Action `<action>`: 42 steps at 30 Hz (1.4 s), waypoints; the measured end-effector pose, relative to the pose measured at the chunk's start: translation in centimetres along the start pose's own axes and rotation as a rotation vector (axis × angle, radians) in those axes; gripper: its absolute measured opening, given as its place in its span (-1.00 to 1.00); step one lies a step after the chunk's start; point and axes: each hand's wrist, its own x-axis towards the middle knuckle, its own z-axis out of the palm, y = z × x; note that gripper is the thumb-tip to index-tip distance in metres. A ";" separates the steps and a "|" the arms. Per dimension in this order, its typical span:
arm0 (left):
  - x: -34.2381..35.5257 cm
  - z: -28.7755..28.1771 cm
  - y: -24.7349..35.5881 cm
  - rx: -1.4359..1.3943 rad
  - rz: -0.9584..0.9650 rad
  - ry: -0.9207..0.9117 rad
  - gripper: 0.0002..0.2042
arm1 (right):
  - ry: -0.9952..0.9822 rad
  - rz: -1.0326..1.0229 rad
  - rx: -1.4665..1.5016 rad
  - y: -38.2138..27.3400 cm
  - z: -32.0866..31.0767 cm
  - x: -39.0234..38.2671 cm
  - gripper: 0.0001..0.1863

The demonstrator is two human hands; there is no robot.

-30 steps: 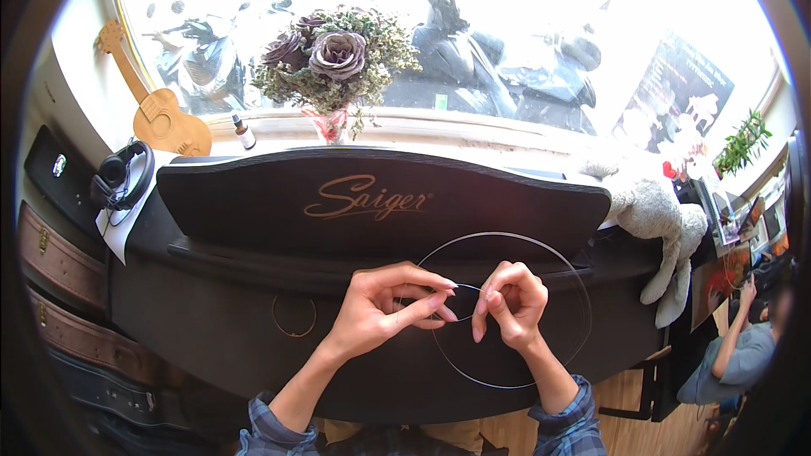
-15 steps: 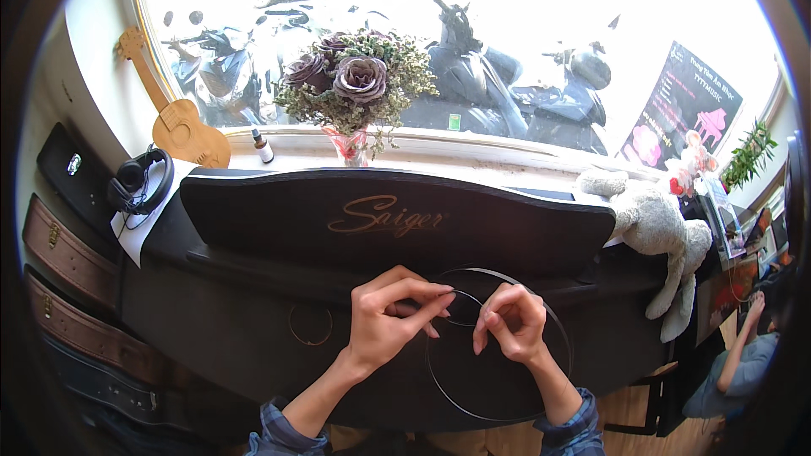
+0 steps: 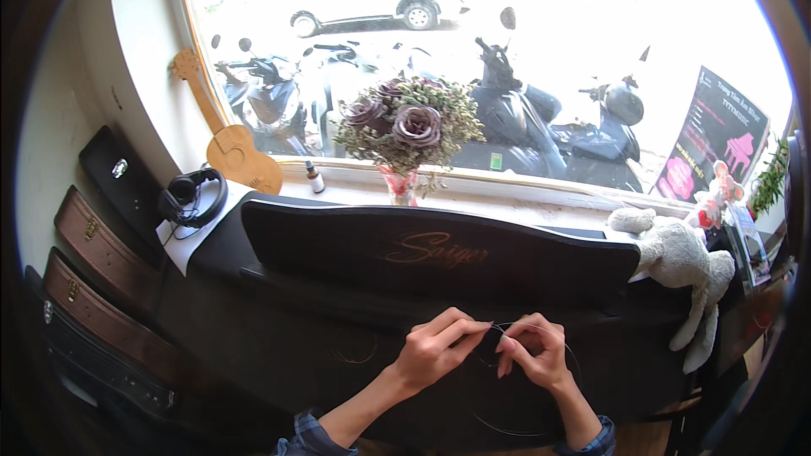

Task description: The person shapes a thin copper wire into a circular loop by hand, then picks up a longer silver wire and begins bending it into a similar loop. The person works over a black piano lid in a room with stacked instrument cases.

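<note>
Both my hands are raised over a black surface (image 3: pixel 220 355), their fingertips close together. Between finger and thumb, my left hand (image 3: pixel 438 346) pinches a thin, looped metal string (image 3: pixel 507 431). My right hand (image 3: pixel 541 353) is closed on the same string just to the right, thumb against curled fingers. One wide loop hangs below and around the right hand, its line faint against the black. Left of my hands, a second thin coil (image 3: pixel 361 361) of copper tint lies on the surface.
An upright black panel (image 3: pixel 338 245) stands behind my hands. Headphones (image 3: pixel 194 198) and a wooden ukulele (image 3: pixel 245 160) are at the left, above instrument cases (image 3: pixel 110 241). Flowers (image 3: pixel 414 127) and a small bottle (image 3: pixel 314 177) stand on the sill; a grey plush toy (image 3: pixel 680 253) lies right.
The whole view has shifted, so the scene sits further right and lower. My hands have drawn closer together, and the string's loop has changed shape.
</note>
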 end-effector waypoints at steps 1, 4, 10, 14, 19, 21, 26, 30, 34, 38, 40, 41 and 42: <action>0.0 0.0 0.0 -0.010 -0.029 0.000 -0.82 | -0.004 0.041 -0.003 0.0 0.1 0.0 -0.85; 0.1 0.1 -0.1 0.011 0.017 0.015 -0.84 | -0.014 0.079 0.005 -0.2 -0.1 -0.1 -0.85; 0.1 0.4 0.0 -0.010 -0.003 0.009 -0.85 | -0.055 0.003 0.023 0.0 -0.3 0.1 -0.83; 0.0 0.4 0.0 -0.042 -0.036 -0.001 -0.86 | 0.008 0.018 -0.021 0.0 0.1 0.1 -0.85; 0.2 0.4 0.2 -0.072 -0.030 -0.050 -0.87 | 0.048 -0.106 -0.146 0.2 0.5 0.1 -0.83; 0.3 0.4 0.2 -0.103 -0.035 -0.077 -0.88 | 0.101 -0.157 -0.205 0.3 0.4 0.2 -0.83; 0.5 0.2 0.4 -0.276 -0.246 -0.165 -0.88 | 0.132 -0.323 -0.491 0.0 0.2 0.2 -0.78; 0.6 0.2 0.4 -0.313 -0.282 -0.167 -0.88 | 0.163 -0.357 -0.541 -0.1 0.3 0.4 -0.75; 0.6 0.2 0.6 -0.318 -0.290 -0.182 -0.88 | 0.155 -0.419 -0.611 -0.2 0.0 0.5 -0.77; 0.7 0.2 0.7 -0.336 -0.284 -0.189 -0.88 | 0.130 -0.459 -0.633 -0.1 -0.1 0.5 -0.77; 0.7 0.1 0.7 -0.377 -0.319 -0.166 -0.88 | 0.126 -0.465 -0.627 -0.1 -0.1 0.4 -0.76; 0.7 0.1 0.7 -0.348 -0.293 -0.180 -0.88 | 0.122 -0.460 -0.637 -0.1 -0.1 0.4 -0.75; 0.7 0.1 0.7 -0.337 -0.282 -0.193 -0.88 | 0.124 -0.459 -0.627 -0.2 -0.1 0.3 -0.75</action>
